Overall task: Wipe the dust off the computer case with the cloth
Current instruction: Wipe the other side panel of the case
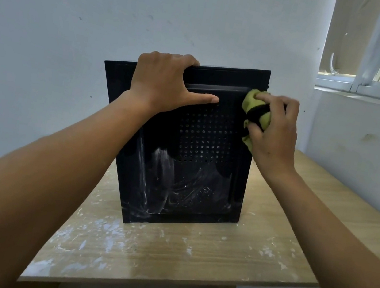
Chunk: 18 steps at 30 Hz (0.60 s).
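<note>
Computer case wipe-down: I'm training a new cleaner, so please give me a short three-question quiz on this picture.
1. True or false: the left hand grips the top edge of the case.
2. The cloth is bunched in: A) the left hand B) the right hand C) neither hand.
3. Fill in: white dust streaks show on the case's ___ half.
Key: 1 true; 2 B; 3 lower.
</note>
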Each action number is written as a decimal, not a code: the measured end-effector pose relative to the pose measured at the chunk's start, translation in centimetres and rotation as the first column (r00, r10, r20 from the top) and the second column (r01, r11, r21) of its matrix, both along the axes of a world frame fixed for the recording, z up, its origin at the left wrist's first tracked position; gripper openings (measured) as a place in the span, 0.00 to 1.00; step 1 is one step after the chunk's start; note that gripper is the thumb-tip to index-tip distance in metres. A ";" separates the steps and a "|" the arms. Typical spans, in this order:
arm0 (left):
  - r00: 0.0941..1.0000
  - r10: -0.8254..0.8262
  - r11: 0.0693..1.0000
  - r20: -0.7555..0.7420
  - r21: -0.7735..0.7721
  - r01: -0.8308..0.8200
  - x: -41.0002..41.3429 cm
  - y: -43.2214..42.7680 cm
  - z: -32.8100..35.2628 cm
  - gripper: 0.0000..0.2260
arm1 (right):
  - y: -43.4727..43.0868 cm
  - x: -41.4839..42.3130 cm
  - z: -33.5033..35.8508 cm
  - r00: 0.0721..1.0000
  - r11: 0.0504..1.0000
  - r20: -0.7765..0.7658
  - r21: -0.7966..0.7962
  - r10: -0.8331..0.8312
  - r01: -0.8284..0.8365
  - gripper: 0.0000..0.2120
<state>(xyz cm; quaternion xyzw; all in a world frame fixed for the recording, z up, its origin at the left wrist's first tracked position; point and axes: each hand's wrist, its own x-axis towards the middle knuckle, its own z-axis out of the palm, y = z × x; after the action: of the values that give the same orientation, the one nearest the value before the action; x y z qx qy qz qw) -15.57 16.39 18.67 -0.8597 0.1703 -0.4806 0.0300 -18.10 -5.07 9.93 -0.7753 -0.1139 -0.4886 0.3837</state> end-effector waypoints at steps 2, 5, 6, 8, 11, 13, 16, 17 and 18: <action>1.000 0.001 1.000 -0.003 -0.005 -0.001 0.0 0.0 0.0 0.45 | 0.2 0.1 0.4 1.000 1.000 0.006 -0.015 -0.012 0.012 0.22; 1.000 0.002 1.000 0.004 -0.002 -0.002 0.0 0.0 0.0 0.45 | 0.0 -0.1 -1.6 1.000 0.999 -0.017 -0.050 -0.014 0.013 0.22; 1.000 0.001 1.000 0.005 0.000 -0.001 -0.1 0.0 0.0 0.45 | 0.0 -0.2 -2.6 0.999 0.998 -0.028 -0.059 -0.016 0.015 0.23; 1.000 -0.004 1.000 0.001 0.001 0.004 -0.1 0.0 0.0 0.44 | -0.1 -0.5 -5.2 0.997 0.998 -0.067 -0.068 -0.022 0.017 0.24; 1.000 -0.011 1.000 -0.003 0.001 0.011 0.1 0.1 0.0 0.44 | -0.3 -1.1 -9.5 0.985 0.996 -0.174 -0.094 -0.014 -0.003 0.25; 1.000 -0.012 1.000 -0.002 0.000 0.012 0.1 0.1 0.0 0.44 | -0.5 -1.4 -12.1 0.966 0.993 -0.258 -0.121 -0.017 -0.015 0.25; 1.000 -0.016 1.000 -0.001 0.000 0.016 0.2 0.1 0.0 0.44 | -0.7 -1.9 -14.8 0.931 0.987 -0.364 -0.158 -0.036 -0.023 0.25; 1.000 -0.018 1.000 -0.002 -0.002 0.018 0.2 0.1 0.0 0.44 | -0.7 -2.1 -15.4 0.916 0.985 -0.399 -0.168 -0.039 -0.032 0.25; 1.000 -0.019 1.000 -0.002 -0.003 0.019 0.2 0.1 0.0 0.44 | -0.8 -2.3 -16.0 0.897 0.983 -0.439 -0.180 -0.044 -0.040 0.24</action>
<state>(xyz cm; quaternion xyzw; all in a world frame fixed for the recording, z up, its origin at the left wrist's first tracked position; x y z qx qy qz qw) -15.34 16.48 18.69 -0.8587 0.1777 -0.4801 0.0238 -20.37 -5.85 -6.07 -0.8982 -0.0679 -0.2878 0.3254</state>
